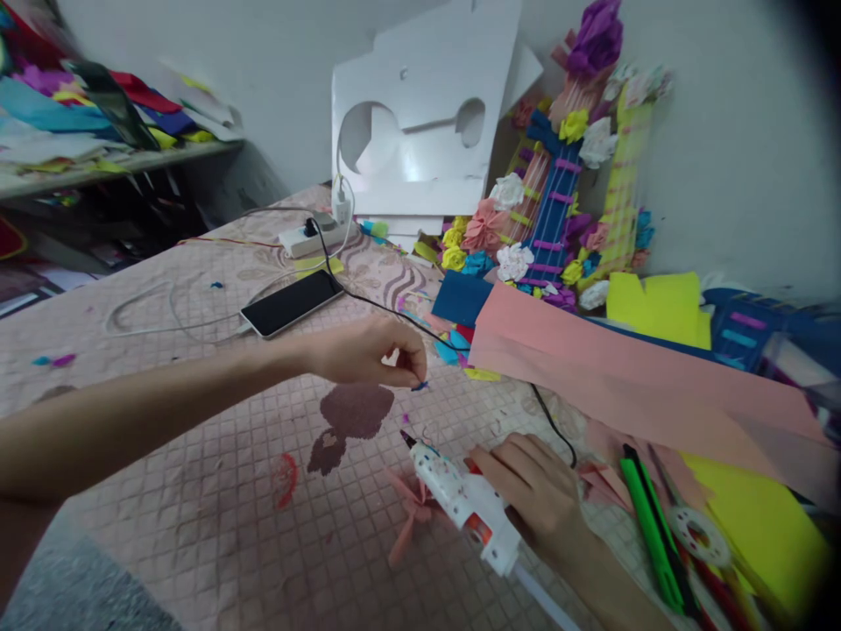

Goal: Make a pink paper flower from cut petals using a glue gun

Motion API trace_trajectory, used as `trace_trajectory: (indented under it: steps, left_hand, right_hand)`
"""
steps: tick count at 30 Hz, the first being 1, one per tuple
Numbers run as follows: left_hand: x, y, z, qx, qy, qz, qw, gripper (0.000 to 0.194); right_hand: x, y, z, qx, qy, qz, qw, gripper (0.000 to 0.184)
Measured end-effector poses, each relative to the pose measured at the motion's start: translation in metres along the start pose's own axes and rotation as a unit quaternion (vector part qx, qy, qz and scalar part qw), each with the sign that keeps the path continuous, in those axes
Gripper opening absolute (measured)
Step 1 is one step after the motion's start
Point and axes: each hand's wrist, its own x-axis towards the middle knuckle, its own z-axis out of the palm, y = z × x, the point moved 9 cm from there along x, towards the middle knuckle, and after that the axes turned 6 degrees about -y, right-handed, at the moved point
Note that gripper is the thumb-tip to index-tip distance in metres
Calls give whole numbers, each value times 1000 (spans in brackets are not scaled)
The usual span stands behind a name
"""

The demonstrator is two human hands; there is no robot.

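Note:
My left hand [371,350] is closed in a pinch over the middle of the table, with a small dark blue scrap [419,386] at its fingertips. To the right, my right hand [535,491] is wrapped round the handle side of a white hot glue gun [453,495]. The gun's dark nozzle points up and left, just below the left hand. A translucent glue stick [542,600] comes out of its back. Partly under the gun lies a pink folded paper flower [413,513]. The gun's handle is mostly hidden by my fingers.
A phone [293,302] on a cable lies near a power strip [312,235]. Pink paper [591,359], a green utility knife [650,526] and scissors [700,535] are at right. Flower-decorated paper models [552,210] lean on the wall beside white boards [420,166].

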Motion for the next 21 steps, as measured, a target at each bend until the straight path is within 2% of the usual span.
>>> trace_trajectory:
  steps: [2,5,7,9,11,13,15,17,21]
  left_hand:
    - [-5,-21,-5,18,54,-54,997,9]
    - [-13,-61,-29,91,154,-140,974,10]
    - [-17,-90,-51,179,202,-214,939,11]
    - [-15,-114,-73,213,236,-247,915,14]
    - [-11,-136,-94,238,259,-273,895,17]
    - [-6,-154,-110,256,272,-298,878,19]
    - [-3,-166,-122,270,277,-318,865,16]
    - [-3,-171,-129,285,285,-333,852,10]
    - [-10,-158,-125,305,289,-319,849,14]
  right_hand:
    - [-2,3,-1,11,11,9,1000,22]
    - [-5,16,-9,66,59,46,995,20]
    - [-8,33,-12,118,85,119,982,16]
    - [-12,53,-11,146,86,215,962,10]
    - [-15,68,-12,135,83,290,944,7]
    - [-13,78,-16,110,86,322,937,11]
    - [-9,87,-16,123,76,336,930,16]
    - [-7,95,-9,179,45,354,917,23]
    - [-10,107,4,275,10,399,875,33]
